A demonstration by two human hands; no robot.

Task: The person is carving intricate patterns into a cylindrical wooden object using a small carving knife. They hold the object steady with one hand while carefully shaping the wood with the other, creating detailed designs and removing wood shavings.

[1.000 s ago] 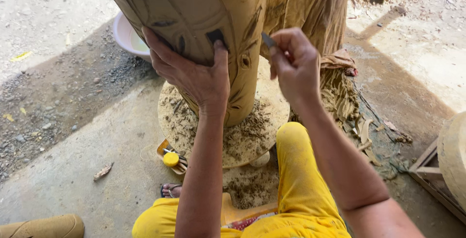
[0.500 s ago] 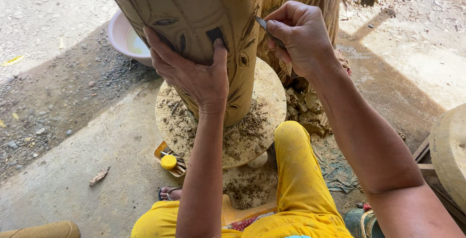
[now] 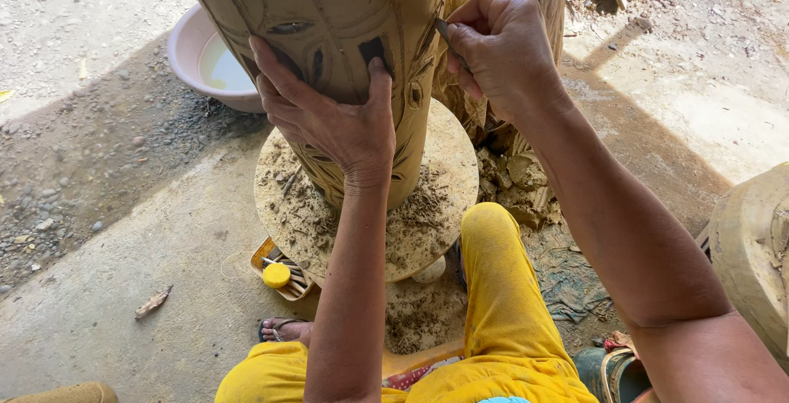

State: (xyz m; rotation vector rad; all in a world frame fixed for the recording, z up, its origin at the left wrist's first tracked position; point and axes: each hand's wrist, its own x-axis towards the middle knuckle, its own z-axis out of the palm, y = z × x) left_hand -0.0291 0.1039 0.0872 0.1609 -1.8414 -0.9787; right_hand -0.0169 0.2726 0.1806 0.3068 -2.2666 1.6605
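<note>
On the round turntable at the centre of the view stands a tall clay pot, upright, its wall cut with leaf-shaped openings and grooves; its rim is out of frame. Judged from bulk and wet sheen, the pot is heavy yet soft and easily dented; the pierced wall looks weakest beside the cut-outs; hold is best taken with a flat palm on solid wall, not by fingertips at an opening. The turntable carries loose clay crumbs; a pink basin of pale water sits on the gravel to the far left, well apart; a small tray with a yellow cap lies at the turntable's foot. The left hand lies spread flat against the pot's near face, thumb at a dark cut-out, bracing, not gripping. The right hand is pinched shut on a thin blade, its tip touching the pot's right side.
</note>
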